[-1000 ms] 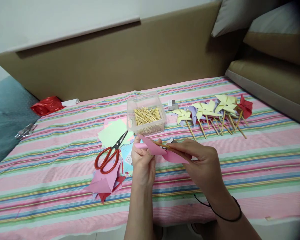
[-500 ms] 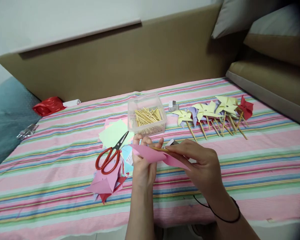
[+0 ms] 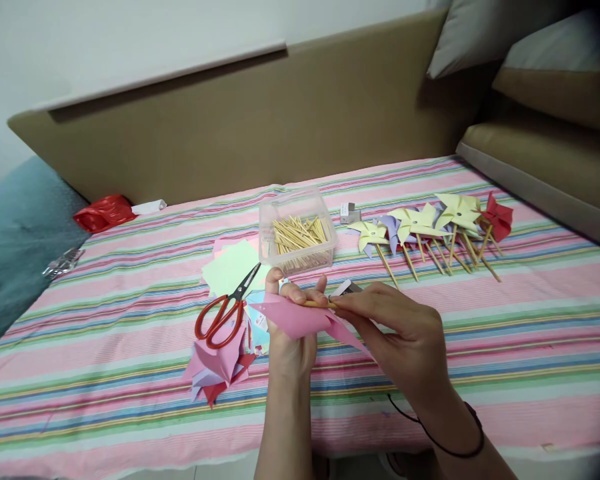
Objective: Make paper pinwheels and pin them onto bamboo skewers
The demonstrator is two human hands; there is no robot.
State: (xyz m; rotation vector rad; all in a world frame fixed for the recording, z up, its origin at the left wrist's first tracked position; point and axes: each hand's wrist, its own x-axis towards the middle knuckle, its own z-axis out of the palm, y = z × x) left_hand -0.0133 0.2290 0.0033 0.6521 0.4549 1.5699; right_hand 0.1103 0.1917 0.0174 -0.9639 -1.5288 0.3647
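My left hand (image 3: 293,333) is closed round a pink paper pinwheel (image 3: 297,320), with its fingers behind the paper and against a thin wooden stick (image 3: 316,304). From the right, my right hand (image 3: 405,327) pinches near the stick's right end, close to the pinwheel's folded middle. The fingertips hide exactly where stick and paper meet. Just beyond the hands stands a clear plastic box (image 3: 297,263) of wooden sticks (image 3: 300,233). Behind my right fingertips lies a small grey and white box (image 3: 347,288).
Red-handled scissors (image 3: 223,320) lie left of my hands, over green paper sheets (image 3: 235,267). Cut pink pieces (image 3: 217,357) are nearer me. Finished pinwheels (image 3: 420,223) lie at the right on the striped cloth (image 3: 130,320). A red bag (image 3: 105,213) is far left.
The view has shifted slightly, so most things appear a little further right. My right fingertips have moved slightly along the stick, and the pink pinwheel has tilted a little.
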